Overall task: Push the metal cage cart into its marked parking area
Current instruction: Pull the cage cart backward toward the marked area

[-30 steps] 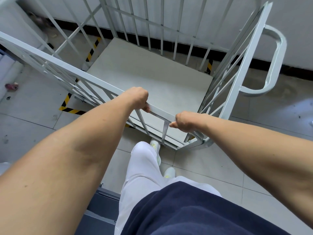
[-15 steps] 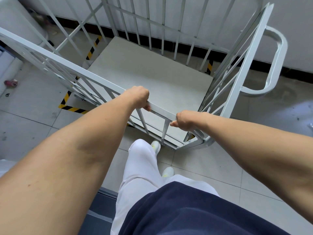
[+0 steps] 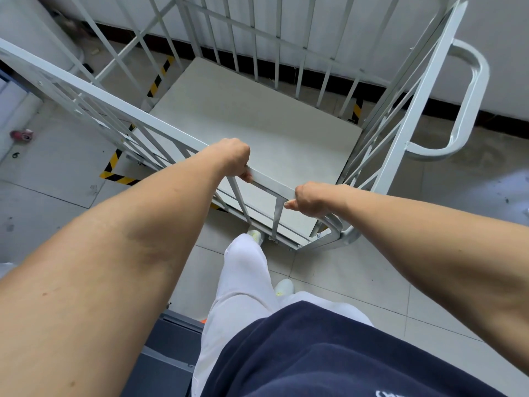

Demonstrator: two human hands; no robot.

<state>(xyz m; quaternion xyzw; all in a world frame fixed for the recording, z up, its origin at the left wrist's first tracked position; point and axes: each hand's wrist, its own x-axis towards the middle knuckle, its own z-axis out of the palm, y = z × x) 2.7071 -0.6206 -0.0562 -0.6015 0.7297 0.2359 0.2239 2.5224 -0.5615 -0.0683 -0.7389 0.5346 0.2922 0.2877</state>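
Right at the center of the view sits the metal cage cart (image 3: 257, 121), all pale grey-white painted steel: flat square-section top rails, thin vertical bars, a few diagonal braces, and a smooth matte flat deck with nothing on it that I can see. Both hands are clamped on the near top rail; the left hand (image 3: 233, 157) is curled over it around 11 o'clock from the person's knees, fingers wrapped under the bar, and the right hand (image 3: 310, 200) is fisted on the same rail close to the cart's near right corner, thumb poking out toward the left hand. Over at 2 o'clock there's a fat rounded tube handle (image 3: 461, 101) looping off the right side frame, glossier than the rest. The cart stands on pale square floor tiles (image 3: 357, 276) with dark grout lines, its far side close to the white wall (image 3: 501, 53) with a black baseboard strip. Yellow and black hazard tape (image 3: 114, 170) marks the parking spot: one corner shows at 9 o'clock by the cart's left side, another strip runs at 11 o'clock, and a short bit peeks out at 1 o'clock behind the far bars. White trousers (image 3: 243, 282) and a navy top (image 3: 329, 353) fill the 6 o'clock area, with pale shoes just below the cart's near edge.
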